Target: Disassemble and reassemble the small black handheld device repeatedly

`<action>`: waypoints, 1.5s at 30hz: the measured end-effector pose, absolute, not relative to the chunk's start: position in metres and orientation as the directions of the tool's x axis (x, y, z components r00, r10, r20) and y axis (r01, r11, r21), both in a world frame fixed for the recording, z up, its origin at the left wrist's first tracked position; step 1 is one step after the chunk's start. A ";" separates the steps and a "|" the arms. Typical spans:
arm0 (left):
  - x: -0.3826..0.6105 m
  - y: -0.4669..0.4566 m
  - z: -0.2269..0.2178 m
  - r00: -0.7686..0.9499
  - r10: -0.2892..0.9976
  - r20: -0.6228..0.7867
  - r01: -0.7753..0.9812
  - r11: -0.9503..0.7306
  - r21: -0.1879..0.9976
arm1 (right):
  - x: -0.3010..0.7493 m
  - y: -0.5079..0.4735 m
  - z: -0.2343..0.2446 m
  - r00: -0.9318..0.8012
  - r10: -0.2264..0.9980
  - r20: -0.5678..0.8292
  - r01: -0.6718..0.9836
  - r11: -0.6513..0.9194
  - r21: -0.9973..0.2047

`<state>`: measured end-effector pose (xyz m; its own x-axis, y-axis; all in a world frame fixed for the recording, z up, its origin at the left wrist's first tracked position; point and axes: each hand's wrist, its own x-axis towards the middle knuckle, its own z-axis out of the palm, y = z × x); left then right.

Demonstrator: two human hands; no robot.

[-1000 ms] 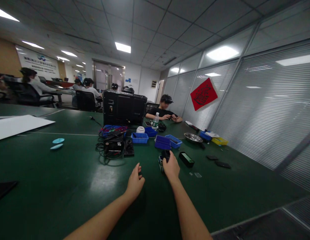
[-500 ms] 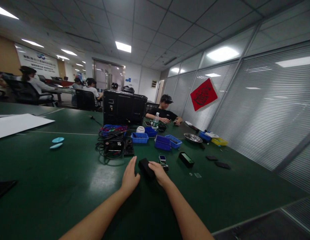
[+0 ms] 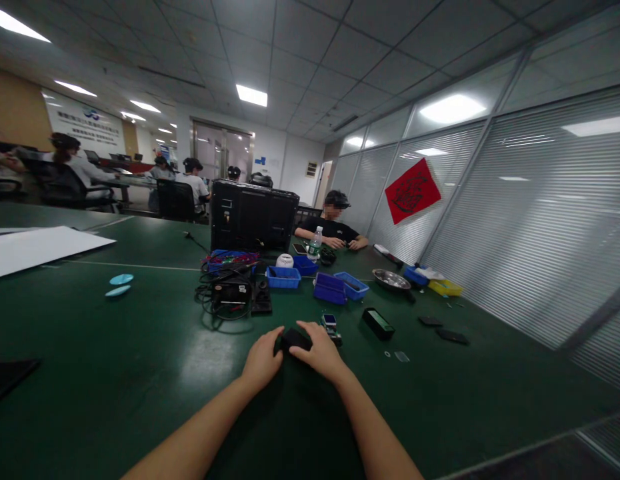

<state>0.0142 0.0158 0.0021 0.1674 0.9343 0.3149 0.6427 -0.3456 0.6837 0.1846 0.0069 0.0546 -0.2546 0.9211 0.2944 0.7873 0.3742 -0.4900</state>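
A small black rectangular box (image 3: 295, 339) lies between my hands, low over the green table. My left hand (image 3: 263, 360) has its fingers and thumb against the box's left side. From the right, my right hand (image 3: 317, 348) grips the same box, thumb in front and fingers over the far edge. Just past my right fingers is a small green circuit board with a screen (image 3: 330, 325). Farther right sits an open black case (image 3: 378, 323) with a greenish inside. A small ring (image 3: 387, 354) and a clear square piece (image 3: 401, 357) lie near it.
Behind my hands stand cables with a black power unit (image 3: 230, 291), blue bins (image 3: 283, 277), a baseball (image 3: 285, 261), a bottle (image 3: 315, 244) and a large black panel (image 3: 254, 217). A metal bowl (image 3: 391, 280) and flat black plates (image 3: 453, 336) are rightward. Across the table sits a person (image 3: 333, 227).
My left hand has come in against the box, where it was apart from it before. My right hand has shifted its hold, and the box has turned and lowered slightly.
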 end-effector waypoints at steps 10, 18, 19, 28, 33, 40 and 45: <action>0.015 0.012 0.005 0.258 0.866 0.429 0.552 -0.496 0.670 | 0.186 0.018 0.042 -0.241 0.955 0.170 0.645 0.289 -0.708; 0.014 0.009 0.008 0.248 0.898 0.364 0.529 -0.440 0.725 | 0.208 0.017 0.059 0.078 0.883 0.463 0.877 0.161 -0.453; 0.014 0.009 0.010 0.261 0.895 0.362 0.530 -0.446 0.721 | 0.213 0.019 0.059 0.122 0.878 0.463 0.906 0.092 -0.414; 0.017 0.007 0.009 0.360 0.878 0.316 0.605 -0.477 0.637 | 0.231 0.038 0.035 0.206 0.952 0.224 0.885 -0.084 -0.457; 0.016 0.008 0.008 0.351 0.872 0.341 0.596 -0.489 0.637 | 0.249 0.048 0.037 0.262 0.953 0.149 0.820 -0.138 -0.556; 0.016 0.005 0.012 0.348 0.878 0.328 0.592 -0.477 0.650 | 0.253 0.043 0.039 0.293 0.924 0.245 0.899 -0.179 -0.400; 0.016 0.006 0.010 0.357 0.876 0.324 0.608 -0.481 0.632 | 0.250 0.044 0.033 0.254 0.936 0.242 0.903 -0.140 -0.405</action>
<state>0.0161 0.0058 0.0104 0.3568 0.8760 0.3245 0.6078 -0.4814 0.6315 0.2501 0.0436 0.0326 0.2541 0.9363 0.2424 0.9035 -0.1404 -0.4050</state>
